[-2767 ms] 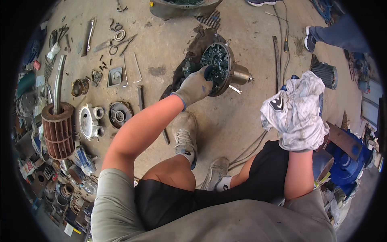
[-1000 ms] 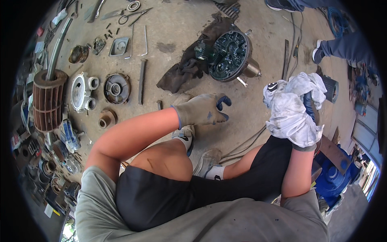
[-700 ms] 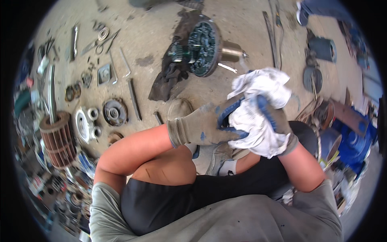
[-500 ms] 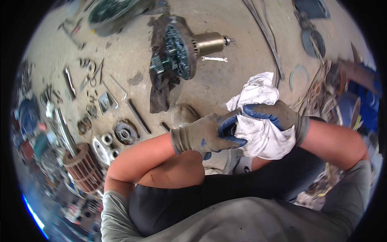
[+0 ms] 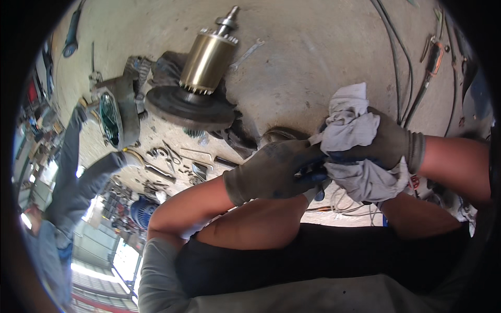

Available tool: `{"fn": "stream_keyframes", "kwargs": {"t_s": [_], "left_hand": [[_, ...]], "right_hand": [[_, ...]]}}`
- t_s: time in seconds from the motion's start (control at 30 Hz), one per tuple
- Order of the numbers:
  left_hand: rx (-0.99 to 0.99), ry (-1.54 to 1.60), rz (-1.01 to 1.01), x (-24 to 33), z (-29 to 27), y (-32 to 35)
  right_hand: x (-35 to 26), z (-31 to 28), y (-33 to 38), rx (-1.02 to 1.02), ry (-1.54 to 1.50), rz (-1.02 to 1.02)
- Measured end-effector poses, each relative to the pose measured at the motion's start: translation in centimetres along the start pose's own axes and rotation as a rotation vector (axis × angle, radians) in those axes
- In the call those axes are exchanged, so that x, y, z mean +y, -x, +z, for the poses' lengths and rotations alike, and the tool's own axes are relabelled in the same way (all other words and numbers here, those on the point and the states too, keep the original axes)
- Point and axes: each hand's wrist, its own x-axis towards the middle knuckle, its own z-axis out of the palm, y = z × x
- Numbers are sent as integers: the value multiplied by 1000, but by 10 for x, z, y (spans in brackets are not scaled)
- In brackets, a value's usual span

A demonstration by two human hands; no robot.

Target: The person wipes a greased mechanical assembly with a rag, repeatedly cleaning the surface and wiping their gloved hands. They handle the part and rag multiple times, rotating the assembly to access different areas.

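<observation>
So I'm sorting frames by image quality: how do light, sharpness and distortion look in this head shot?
Head view: even daylight on the concrete floor; left hand, right hand and pale rag are fairly sharp; the brass-coloured cylinder shows a soft sheen; strong fisheye bending and a black rim; the lower-left edge is blown out and smeared.

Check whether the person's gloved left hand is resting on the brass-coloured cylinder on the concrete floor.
No, the gloved left hand is up at the crumpled white rag held by the gloved right hand, well apart from the brass-coloured cylinder.
</observation>
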Motion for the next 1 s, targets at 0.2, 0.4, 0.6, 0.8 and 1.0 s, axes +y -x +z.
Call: {"fn": "stream_keyframes", "kwargs": {"t_s": [0.2, 0.4, 0.6, 0.8, 1.0], "left_hand": [[-118, -129, 4, 1, -8, -19], [-144, -260, 46, 8, -17, -26], [-28, -282, 49, 8, -14, -22], [155, -254, -55, 1, -17, 0], [478, -206, -83, 21, 14, 30]], "right_hand": [[30, 25, 11, 194, -32, -43], [18, 23, 19, 269, -324, 91], [14, 9, 5, 270, -98, -66], [10, -6, -41, 72, 49, -23], [-39, -8, -56, -79, 200, -27]]}}
